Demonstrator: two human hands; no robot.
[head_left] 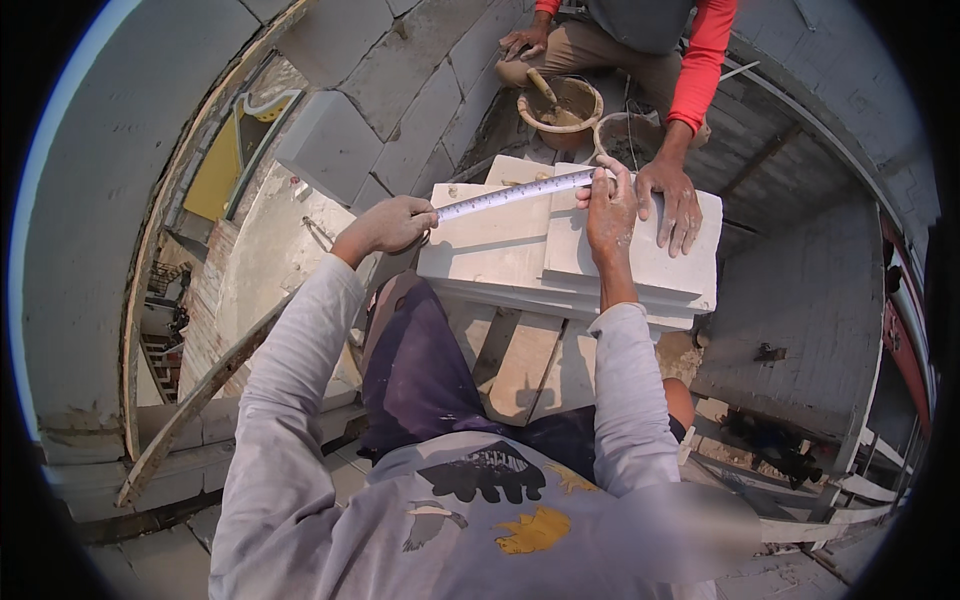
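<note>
A white tape measure is stretched between my two hands, a little above pale lightweight blocks. Its left end is pinched in my left hand, near the left edge of the blocks. My right hand grips the other end over the upper block; the fingers hide part of what it holds. The lower block sticks out to the left under the tape, which casts a shadow on it. A co-worker's hand lies flat on the upper block, just right of my right hand.
Beyond the blocks stands a bucket of mortar with a wooden-handled tool in it. A co-worker in red sleeves sits there. Wooden planks lie below the blocks. A block wall runs at the far left, and a timber strip slants nearer me.
</note>
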